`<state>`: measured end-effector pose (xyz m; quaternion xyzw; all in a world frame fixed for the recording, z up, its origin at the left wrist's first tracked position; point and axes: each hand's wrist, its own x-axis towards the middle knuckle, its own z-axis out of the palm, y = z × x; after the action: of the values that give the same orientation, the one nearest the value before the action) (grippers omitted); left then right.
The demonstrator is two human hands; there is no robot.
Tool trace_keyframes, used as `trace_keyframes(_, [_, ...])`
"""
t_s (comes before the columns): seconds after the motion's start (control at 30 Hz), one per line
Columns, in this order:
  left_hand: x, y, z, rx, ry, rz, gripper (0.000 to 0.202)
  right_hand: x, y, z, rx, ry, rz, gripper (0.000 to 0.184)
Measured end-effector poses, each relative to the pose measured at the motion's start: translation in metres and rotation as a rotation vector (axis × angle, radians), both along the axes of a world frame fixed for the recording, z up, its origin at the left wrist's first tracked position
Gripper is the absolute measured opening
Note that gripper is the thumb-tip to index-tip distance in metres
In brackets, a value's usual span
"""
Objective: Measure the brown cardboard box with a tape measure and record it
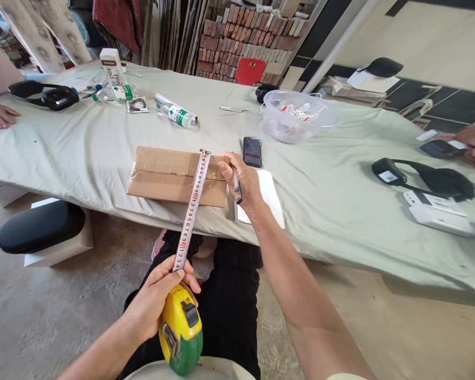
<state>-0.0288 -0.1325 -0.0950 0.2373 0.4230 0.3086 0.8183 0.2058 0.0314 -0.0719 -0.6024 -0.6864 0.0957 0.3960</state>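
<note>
My left hand (162, 293) is closed around a yellow and green tape measure (181, 332), with thumb and fingers on the blade near the case. The white blade (190, 216) runs away from me over the top of a closed brown cardboard box (158, 179), its metal hook close to the box's far edge. At the box's right end, my right hand (243, 179) is closed on a slim, pen-like object with a dark tip. Its fingers sit behind the box's far right corner; whether they press on it I cannot tell.
White paper (263, 200) lies beneath my right wrist, and a phone (252, 151) just beyond it. Water bottles (178, 113), a clear plastic basin (296, 116) and headsets (423, 179) stand on the cloth-covered table (320, 200). Other people's hands (0, 115) rest at both sides.
</note>
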Motion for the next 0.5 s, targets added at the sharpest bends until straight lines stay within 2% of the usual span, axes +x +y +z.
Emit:
trace_keyframes(0.17, [0.002, -0.005, 0.003, -0.019, 0.03, 0.006, 0.021, -0.002, -0.005, -0.002, 0.001, 0.02, -0.001, 0.054])
trace_keyframes(0.5, [0.008, -0.007, -0.01, 0.038, 0.072, 0.033, 0.026, -0.005, -0.011, 0.0, -0.007, 0.034, -0.011, 0.05])
